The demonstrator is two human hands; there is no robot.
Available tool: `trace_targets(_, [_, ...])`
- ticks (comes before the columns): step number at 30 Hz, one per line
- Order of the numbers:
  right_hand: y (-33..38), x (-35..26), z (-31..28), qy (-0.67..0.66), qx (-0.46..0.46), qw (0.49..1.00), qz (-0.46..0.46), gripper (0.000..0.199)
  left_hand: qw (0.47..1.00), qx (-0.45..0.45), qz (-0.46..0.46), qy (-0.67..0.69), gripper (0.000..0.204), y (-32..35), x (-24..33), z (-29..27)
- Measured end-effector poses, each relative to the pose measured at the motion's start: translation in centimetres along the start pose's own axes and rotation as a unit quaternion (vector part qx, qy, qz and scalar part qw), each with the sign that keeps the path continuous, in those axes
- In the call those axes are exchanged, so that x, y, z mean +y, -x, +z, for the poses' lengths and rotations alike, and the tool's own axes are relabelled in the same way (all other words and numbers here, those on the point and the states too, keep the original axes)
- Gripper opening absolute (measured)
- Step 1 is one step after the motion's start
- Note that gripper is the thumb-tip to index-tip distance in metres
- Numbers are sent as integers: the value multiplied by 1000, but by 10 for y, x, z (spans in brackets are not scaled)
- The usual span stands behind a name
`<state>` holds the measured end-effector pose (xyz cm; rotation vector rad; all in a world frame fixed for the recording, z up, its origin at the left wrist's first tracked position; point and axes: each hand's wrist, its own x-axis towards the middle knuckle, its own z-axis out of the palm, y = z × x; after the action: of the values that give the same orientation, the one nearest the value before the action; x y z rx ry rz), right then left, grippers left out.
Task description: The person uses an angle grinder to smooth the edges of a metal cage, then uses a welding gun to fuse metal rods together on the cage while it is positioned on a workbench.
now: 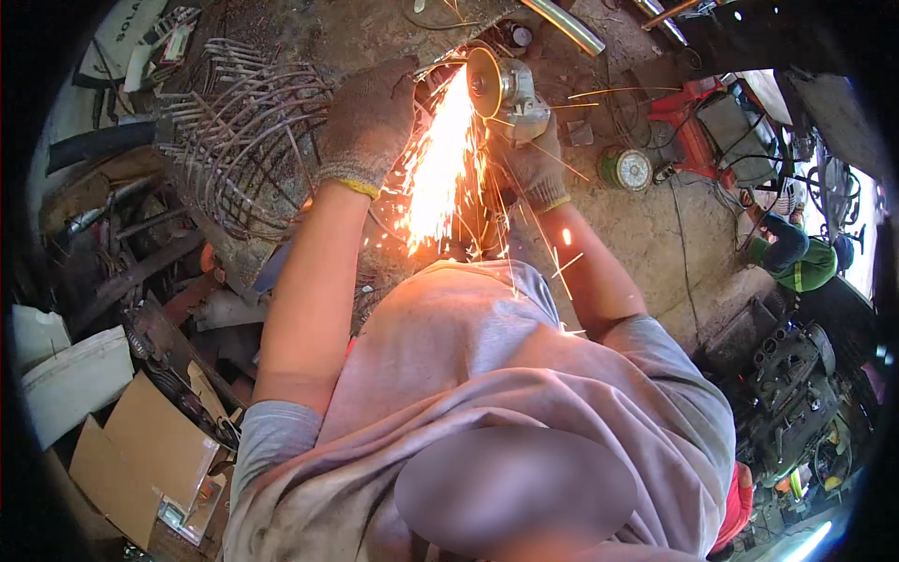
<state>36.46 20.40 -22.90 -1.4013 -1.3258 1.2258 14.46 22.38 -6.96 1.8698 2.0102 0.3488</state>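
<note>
My right hand [537,167], in a knitted work glove, is closed around an angle grinder [521,92]. The grinder's yellowish disc [484,82] throws a thick stream of bright sparks [440,173] down toward my body. Left of the disc, my gloved left hand [370,124] is closed, its back toward the view and most of its fingers hidden. From its fingertips a thin metal rod [440,64] reaches to the disc; glare hides the exact contact. Beside that hand lies a heap of bent metal rods [243,140].
Scrap and a cut cardboard box [140,450] crowd the left. To the right are a round can [627,170], a red-framed machine [688,126], a cable [682,253] and an engine block [791,375]. A person in green [810,262] crouches far right; a red sleeve [735,510] shows lower right.
</note>
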Motion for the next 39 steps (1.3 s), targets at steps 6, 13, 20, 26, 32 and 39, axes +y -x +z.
trace_targets(6, [-9,6,-8,71,-81,993,-50,86,999,33,11,2,33,-1,-6,7])
trace_targets(13, [5,0,-3,69,1,997,20,89,998,34,47,-33,34,0,-9,7])
trace_targets(20, [4,0,-3,79,2,997,7,94,999,32,11,-21,34,1,-5,8])
trace_targets(26, [2,-19,-10,96,-16,995,5,98,999,38,11,19,35,2,-9,9])
trace_targets(32, [-9,-27,-13,132,-46,989,57,98,1000,20,3,9,36,0,-8,6])
trace_targets(39, [-4,-12,-31,32,-28,999,-7,80,983,122,64,118,28,3,-22,-1])
